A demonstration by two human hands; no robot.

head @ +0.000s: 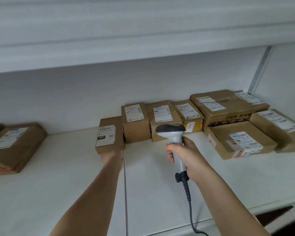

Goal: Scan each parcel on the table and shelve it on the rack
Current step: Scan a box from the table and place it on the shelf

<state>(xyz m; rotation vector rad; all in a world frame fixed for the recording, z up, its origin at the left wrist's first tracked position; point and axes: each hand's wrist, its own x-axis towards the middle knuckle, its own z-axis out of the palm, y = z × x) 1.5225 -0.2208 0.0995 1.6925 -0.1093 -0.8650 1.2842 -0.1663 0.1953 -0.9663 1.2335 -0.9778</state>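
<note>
Parcel [110, 133] touches shelved boxes [162, 118]; scanner [174, 142] nearby.

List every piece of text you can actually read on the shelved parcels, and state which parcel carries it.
"060": black patch on the label of the small parcel that the left hand is placing.
"J003" (uncertain): tag on the yellow-sided parcel.
All other shipping labels and the large box's dark lettering: too blurred.

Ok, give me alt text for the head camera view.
The left hand holds a small brown cardboard parcel at the end of a row of labelled boxes on a white rack shelf, while the right hand grips a grey corded barcode scanner.
</note>
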